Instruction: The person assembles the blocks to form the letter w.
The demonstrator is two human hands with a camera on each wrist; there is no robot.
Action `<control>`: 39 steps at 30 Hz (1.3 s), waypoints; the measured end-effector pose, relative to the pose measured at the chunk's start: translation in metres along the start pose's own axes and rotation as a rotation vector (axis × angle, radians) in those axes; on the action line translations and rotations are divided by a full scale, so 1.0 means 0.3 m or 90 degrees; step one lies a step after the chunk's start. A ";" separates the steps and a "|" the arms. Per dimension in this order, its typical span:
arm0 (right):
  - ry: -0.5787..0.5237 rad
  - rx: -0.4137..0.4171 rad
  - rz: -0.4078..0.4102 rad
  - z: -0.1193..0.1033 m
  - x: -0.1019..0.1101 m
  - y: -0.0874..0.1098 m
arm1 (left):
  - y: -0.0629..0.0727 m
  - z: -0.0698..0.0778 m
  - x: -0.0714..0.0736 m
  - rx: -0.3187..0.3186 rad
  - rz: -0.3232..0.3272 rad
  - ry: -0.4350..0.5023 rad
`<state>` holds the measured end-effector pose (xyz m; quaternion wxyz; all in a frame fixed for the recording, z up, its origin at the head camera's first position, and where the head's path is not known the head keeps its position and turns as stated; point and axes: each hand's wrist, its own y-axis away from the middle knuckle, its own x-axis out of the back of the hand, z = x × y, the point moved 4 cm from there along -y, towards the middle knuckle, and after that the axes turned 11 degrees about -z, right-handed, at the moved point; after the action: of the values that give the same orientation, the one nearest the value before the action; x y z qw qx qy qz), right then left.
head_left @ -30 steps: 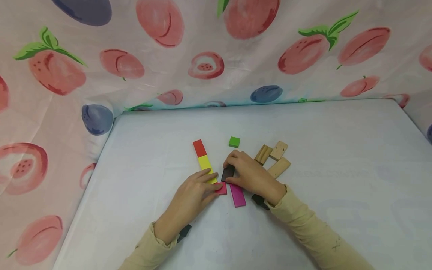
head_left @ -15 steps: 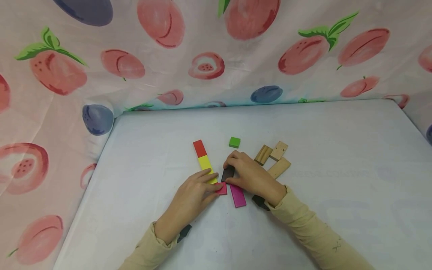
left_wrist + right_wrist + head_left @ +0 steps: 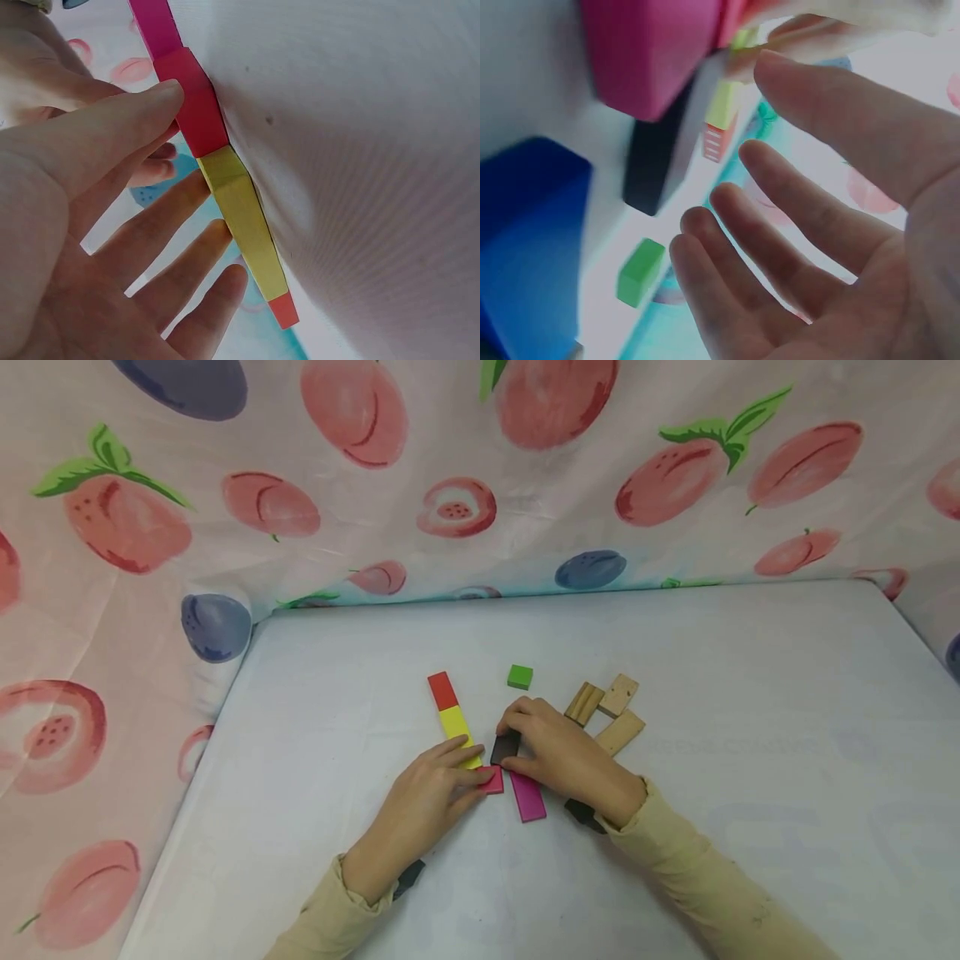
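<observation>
In the head view my left hand [image 3: 420, 785] lies with fairly straight fingers over a slanting row of flat blocks. Its thumb and index finger rest at a pinkish-red block [image 3: 201, 112]. The other fingertips [image 3: 217, 229] touch a yellow block [image 3: 247, 232]; an orange-red block [image 3: 442, 690] forms the row's far end. My right hand [image 3: 558, 747] bends around a black block [image 3: 506, 747] from above. In the right wrist view its spread fingers and thumb show a small gap from that block. A magenta block [image 3: 528, 797] lies at the black block's near end.
Beyond the right hand sits a small green block [image 3: 520, 677]. Several plain wooden blocks [image 3: 619, 732] lie to its right. A blue block [image 3: 532, 240] shows close up in the right wrist view. Peach-printed cloth [image 3: 480, 477] hangs behind the white table [image 3: 750, 735].
The right wrist and sleeve have shifted slightly to the right and nearer. The blocks and the left hand stay where they were.
</observation>
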<state>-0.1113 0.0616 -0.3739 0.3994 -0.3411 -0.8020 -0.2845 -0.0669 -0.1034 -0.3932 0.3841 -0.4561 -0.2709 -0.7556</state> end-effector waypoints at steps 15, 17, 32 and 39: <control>0.007 -0.001 -0.018 -0.008 0.009 0.061 | 0.001 0.003 0.003 0.008 -0.001 0.004; 0.007 -0.007 -0.027 -0.005 0.006 0.069 | 0.000 0.002 0.002 0.010 -0.001 0.003; 0.009 0.008 -0.053 0.013 -0.030 0.108 | 0.000 0.004 0.003 0.013 -0.010 0.006; 0.000 0.012 -0.064 0.018 -0.036 0.115 | 0.000 0.004 0.005 0.015 -0.008 0.009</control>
<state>-0.0822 0.0830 -0.3795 0.3880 -0.2967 -0.8207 -0.2966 -0.0666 -0.1030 -0.3914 0.3865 -0.4443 -0.2802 -0.7580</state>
